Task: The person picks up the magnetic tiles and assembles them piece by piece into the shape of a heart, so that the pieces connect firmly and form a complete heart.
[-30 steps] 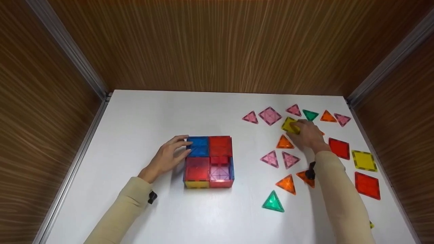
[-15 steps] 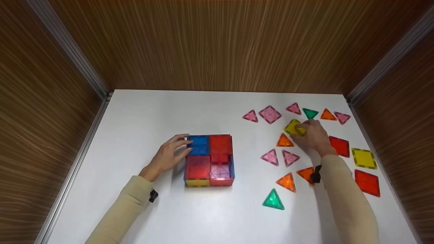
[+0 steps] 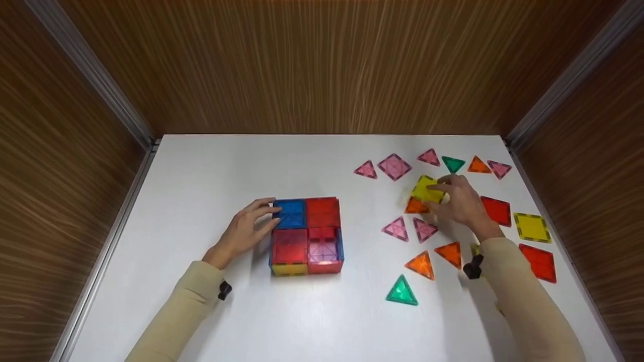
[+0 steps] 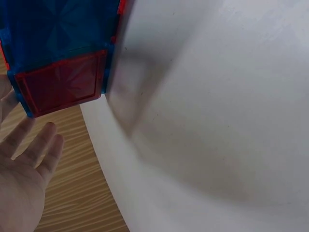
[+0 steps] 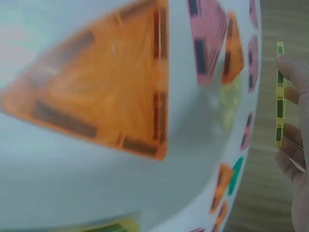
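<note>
A box built of translucent magnetic tiles (image 3: 290, 245) stands mid-table, with blue and red tiles on top and a square opening at its front right. Beside its far left corner is my left hand (image 3: 242, 232), fingers loosely spread with the tips at the blue tile. The left wrist view has this hand (image 4: 21, 186) right by the box's blue and red side (image 4: 63, 82). My right hand (image 3: 462, 203) pinches a yellow square tile (image 3: 422, 186) above the table, overlapping an orange triangle tile (image 3: 415, 206). Seen edge-on in the right wrist view, the yellow tile (image 5: 280, 96) sits between thumb and fingers.
Several loose tiles lie on the right half of the white table (image 3: 221, 166): pink triangles (image 3: 396, 230), a pink square (image 3: 394, 167), a green triangle (image 3: 402, 291), red squares (image 3: 496, 210) and another yellow square (image 3: 532, 228). Wood-grain panels (image 3: 322, 70) enclose the back and sides.
My right hand has picked the yellow square tile up off the table, and it now covers part of the orange triangle. My left hand stays at the box.
</note>
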The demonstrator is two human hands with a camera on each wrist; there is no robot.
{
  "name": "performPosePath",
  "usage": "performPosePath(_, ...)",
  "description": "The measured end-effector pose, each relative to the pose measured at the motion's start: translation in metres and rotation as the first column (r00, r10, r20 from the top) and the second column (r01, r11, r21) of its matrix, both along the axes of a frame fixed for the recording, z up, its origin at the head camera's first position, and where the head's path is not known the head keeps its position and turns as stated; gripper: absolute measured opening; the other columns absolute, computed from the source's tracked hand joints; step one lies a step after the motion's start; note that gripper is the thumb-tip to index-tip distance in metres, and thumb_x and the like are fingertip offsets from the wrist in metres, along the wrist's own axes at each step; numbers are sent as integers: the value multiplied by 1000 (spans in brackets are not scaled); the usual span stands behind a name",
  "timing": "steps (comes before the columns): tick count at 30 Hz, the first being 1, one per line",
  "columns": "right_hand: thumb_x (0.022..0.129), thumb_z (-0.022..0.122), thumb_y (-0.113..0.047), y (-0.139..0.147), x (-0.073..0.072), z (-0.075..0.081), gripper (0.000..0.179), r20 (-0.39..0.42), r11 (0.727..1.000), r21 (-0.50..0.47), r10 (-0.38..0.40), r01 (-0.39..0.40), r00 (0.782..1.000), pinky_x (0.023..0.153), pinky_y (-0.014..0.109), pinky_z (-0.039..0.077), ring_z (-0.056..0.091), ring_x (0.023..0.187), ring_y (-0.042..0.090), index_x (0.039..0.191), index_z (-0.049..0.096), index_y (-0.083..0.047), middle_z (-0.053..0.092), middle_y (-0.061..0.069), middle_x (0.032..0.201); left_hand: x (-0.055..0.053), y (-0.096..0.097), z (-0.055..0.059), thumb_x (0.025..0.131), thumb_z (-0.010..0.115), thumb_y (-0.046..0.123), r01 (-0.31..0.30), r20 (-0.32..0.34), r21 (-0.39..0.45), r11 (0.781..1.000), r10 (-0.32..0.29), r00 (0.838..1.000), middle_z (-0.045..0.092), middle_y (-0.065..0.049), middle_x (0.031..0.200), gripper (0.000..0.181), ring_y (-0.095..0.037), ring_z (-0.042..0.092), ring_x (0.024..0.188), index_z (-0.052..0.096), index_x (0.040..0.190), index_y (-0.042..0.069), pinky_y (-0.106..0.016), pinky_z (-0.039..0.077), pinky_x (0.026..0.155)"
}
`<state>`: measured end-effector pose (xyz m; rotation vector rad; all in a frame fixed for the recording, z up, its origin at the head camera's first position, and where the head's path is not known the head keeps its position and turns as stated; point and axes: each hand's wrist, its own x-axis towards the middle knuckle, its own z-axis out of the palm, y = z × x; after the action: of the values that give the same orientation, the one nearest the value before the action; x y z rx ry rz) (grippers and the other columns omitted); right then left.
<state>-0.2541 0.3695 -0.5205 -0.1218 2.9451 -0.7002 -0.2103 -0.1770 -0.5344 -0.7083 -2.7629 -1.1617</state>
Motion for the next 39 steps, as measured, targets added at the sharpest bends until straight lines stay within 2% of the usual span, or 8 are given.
performPosePath(3, 93, 81, -40, -15, 9, 5, 54, -59, 998, 3, 58, -58, 997, 111, 69, 45, 40, 140, 42, 138, 71, -13, 49, 19, 151, 0, 0, 0, 102, 72, 23, 6, -6, 9, 1000, -6, 1000, 62, -14, 149, 34, -35, 60, 140, 73, 132, 9, -51, 49, 117)
performPosePath(6, 91, 83, -40, -31, 17, 9, 51, -158, 989, 26, 149, -147, 976, 106, 64, 52, 46, 135, 40, 133, 74, -12, 54, 19, 146, 1, 0, 1, 102, 72, 23, 3, 4, 19, 1000, -3, 1000, 62, -14, 149, 34, -35, 60, 140, 73, 133, 9, -52, 48, 118)
performPosePath(11, 86, 89, -33, -61, 29, 15, 44, -327, 952, 49, 300, -301, 896, 97, 54, 60, 53, 124, 35, 125, 79, -15, 61, 17, 137, 3, 0, 2, 102, 71, 24, -4, 12, 17, 1000, 4, 1000, 61, -14, 150, 34, -35, 59, 141, 73, 134, 10, -52, 48, 118)
performPosePath(17, 82, 92, -32, -100, 47, 20, 42, -425, 891, 60, 432, -451, 796, 96, 52, 60, 58, 121, 34, 120, 81, -17, 66, 17, 132, 4, -1, 1, 103, 70, 23, -11, 15, 8, 1000, 10, 1000, 61, -14, 150, 33, -35, 59, 141, 73, 133, 9, -52, 48, 118)
performPosePath(23, 84, 89, -40, -134, 64, 22, 45, -435, 825, 93, 538, -558, 722, 93, 49, 61, 61, 119, 30, 124, 80, -21, 69, 14, 132, 5, 1, 2, 104, 69, 25, -21, 28, -4, 1000, 21, 999, 60, -13, 152, 34, -35, 58, 143, 72, 134, 10, -52, 47, 119)
performPosePath(27, 86, 87, -44, -155, 72, 24, 48, -409, 782, 118, 599, -612, 688, 92, 44, 62, 61, 120, 28, 128, 78, -22, 68, 12, 134, 5, 2, 2, 103, 69, 25, -24, 27, -8, 1000, 24, 999, 60, -12, 153, 34, -35, 57, 144, 72, 134, 10, -52, 47, 119)
performPosePath(33, 89, 82, -49, -186, 82, 26, 44, -341, 735, 135, 664, -664, 666, 96, 42, 61, 60, 121, 25, 126, 79, -25, 68, 10, 134, 5, 1, 2, 103, 70, 24, -17, 17, 0, 1000, 17, 1000, 60, -13, 152, 33, -35, 58, 142, 73, 133, 9, -52, 47, 119)
performPosePath(39, 91, 80, -51, -208, 87, 23, 39, -300, 717, 168, 691, -676, 658, 95, 38, 60, 60, 122, 23, 122, 79, -27, 68, 9, 134, 4, 1, 2, 103, 70, 24, -17, 17, 6, 1000, 17, 1000, 60, -13, 152, 33, -34, 59, 142, 73, 133, 10, -51, 47, 119)
